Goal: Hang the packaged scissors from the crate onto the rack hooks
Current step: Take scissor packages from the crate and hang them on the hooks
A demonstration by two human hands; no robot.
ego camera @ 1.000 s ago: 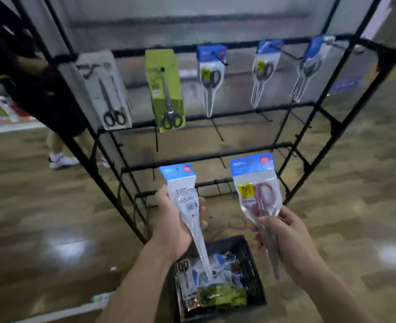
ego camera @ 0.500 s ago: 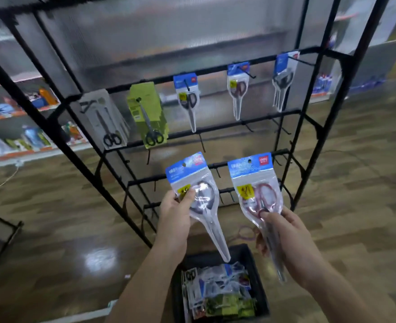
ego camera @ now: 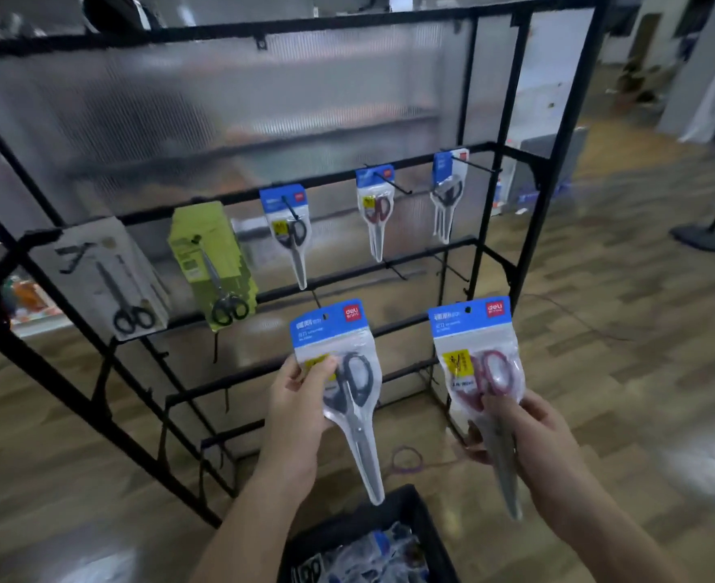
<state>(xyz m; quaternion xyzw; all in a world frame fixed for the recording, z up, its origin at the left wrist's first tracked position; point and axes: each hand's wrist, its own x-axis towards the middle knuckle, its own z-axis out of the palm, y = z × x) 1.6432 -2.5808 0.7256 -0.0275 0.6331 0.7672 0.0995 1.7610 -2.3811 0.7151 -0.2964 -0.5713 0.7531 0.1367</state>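
Note:
My left hand [ego camera: 301,397] grips a blue-topped pack of black-handled scissors [ego camera: 343,385] by its left edge, held upright in front of the rack's lower bars. My right hand [ego camera: 528,435] holds a like pack of red-handled scissors [ego camera: 479,368] around the blades. The black crate [ego camera: 414,504] with several more packs lies on the floor below my hands. On the black rack [ego camera: 490,254], the upper row of hooks carries a grey card pack [ego camera: 111,279], a green card pack [ego camera: 212,263] and three blue-topped packs [ego camera: 288,229].
Bare hooks [ego camera: 395,271] stick out from the rack's lower bars behind the two held packs. A purple ring [ego camera: 407,458] lies on the wooden floor by the rack's foot. A black stand base [ego camera: 705,237] is at far right.
My view has tilted up, so more of the rack shows and the crate sits lower. Both hands have raised their packs, and the left pack has turned its front towards me.

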